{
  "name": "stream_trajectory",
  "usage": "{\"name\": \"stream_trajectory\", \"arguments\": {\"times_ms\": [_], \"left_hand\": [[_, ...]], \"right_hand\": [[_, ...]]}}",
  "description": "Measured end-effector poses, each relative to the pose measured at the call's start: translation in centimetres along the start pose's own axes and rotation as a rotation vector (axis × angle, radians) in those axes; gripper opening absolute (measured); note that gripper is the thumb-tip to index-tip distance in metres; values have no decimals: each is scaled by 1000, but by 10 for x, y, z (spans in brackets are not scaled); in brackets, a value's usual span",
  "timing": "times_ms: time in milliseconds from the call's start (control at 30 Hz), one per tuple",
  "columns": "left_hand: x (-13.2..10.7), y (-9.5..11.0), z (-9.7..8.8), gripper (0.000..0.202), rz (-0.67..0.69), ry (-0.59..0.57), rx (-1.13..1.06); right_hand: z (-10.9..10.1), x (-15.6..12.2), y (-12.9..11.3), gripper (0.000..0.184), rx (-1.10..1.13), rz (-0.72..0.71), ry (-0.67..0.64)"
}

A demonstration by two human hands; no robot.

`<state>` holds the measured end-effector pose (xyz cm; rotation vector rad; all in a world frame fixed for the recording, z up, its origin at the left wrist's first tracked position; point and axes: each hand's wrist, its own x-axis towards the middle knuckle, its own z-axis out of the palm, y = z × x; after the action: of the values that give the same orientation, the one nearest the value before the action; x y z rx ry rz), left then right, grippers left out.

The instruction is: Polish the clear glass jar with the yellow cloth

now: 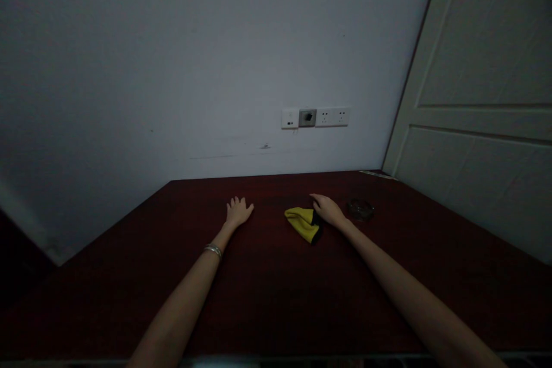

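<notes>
My left hand (238,211) lies on the dark red tabletop (259,287) with its fingers spread and nothing in it. A silvery bangle (214,249) circles that wrist. To its right is a folded yellow cloth item (302,222) with a dark edge; its exact kind does not show. My right hand (328,210) rests at the upper right side of this cloth, fingers stretched toward the left and thumb near the dark edge. Whether it touches the cloth I cannot tell. A round glass dish that looks like an ashtray (360,209) stands just right of that hand.
Behind the table rises a pale wall (215,69) carrying a row of sockets and switch plates (315,117). A panelled, light-coloured door (478,69) stands along the right side. A thin pale strip (378,174) lies at the table's back right corner. The light is dim.
</notes>
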<state>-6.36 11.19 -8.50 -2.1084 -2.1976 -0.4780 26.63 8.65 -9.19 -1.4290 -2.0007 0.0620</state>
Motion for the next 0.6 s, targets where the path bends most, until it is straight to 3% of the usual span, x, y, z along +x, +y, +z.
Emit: {"name": "stream_trajectory", "arguments": {"times_ms": [167, 300, 433, 600], "left_hand": [[-2, 1, -4, 49, -12, -14, -90], [-3, 10, -13, 70, 42, -27, -203], [-2, 37, -23, 79, 158, -63, -346], [-7, 98, -30, 81, 375, -160, -498]], "right_hand": [[-43, 11, -20, 37, 127, -65, 121], [-91, 9, -20, 65, 245, -86, 192], [-131, -11, 8, 86, 342, -54, 194], [-153, -48, 57, 91, 410, 43, 152]]}}
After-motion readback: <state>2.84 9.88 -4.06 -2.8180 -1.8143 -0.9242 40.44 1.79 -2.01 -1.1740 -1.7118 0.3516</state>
